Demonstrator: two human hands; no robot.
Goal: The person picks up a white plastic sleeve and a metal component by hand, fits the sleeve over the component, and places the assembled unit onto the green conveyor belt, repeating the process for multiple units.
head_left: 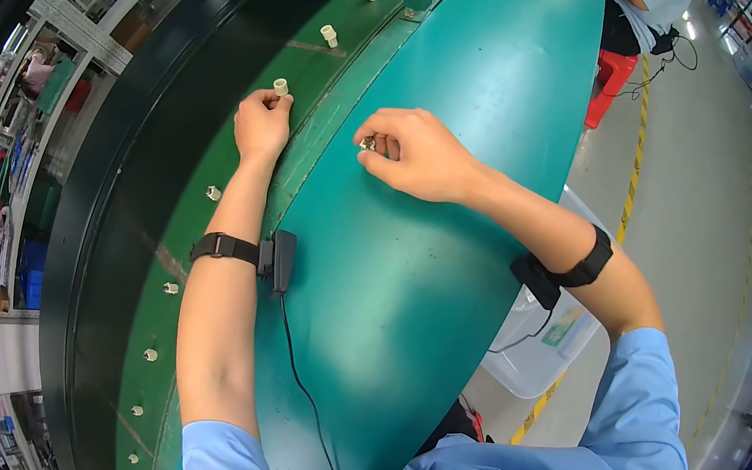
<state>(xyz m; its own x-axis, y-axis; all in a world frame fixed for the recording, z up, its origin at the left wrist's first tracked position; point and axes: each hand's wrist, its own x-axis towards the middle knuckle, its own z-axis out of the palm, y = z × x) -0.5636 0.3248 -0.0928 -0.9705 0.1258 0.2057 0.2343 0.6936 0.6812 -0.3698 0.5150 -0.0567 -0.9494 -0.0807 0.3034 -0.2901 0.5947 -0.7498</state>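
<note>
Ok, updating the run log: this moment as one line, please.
left hand: pinching cream cylindrical fitting | right hand: holding small metallic-looking part | beneath fitting: flat green belt

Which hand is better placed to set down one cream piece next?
Probably the left hand: it grips a cream piece over the green strip; the right hand holds a metallic part over the teal tabletop.

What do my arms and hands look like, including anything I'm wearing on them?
Your left hand and right hand are gloveless. Short of the forearms, light-blue sleeves cover your arms. Each forearm wears a black strap with a dark, boxy device, from which a thin cable runs.
</note>
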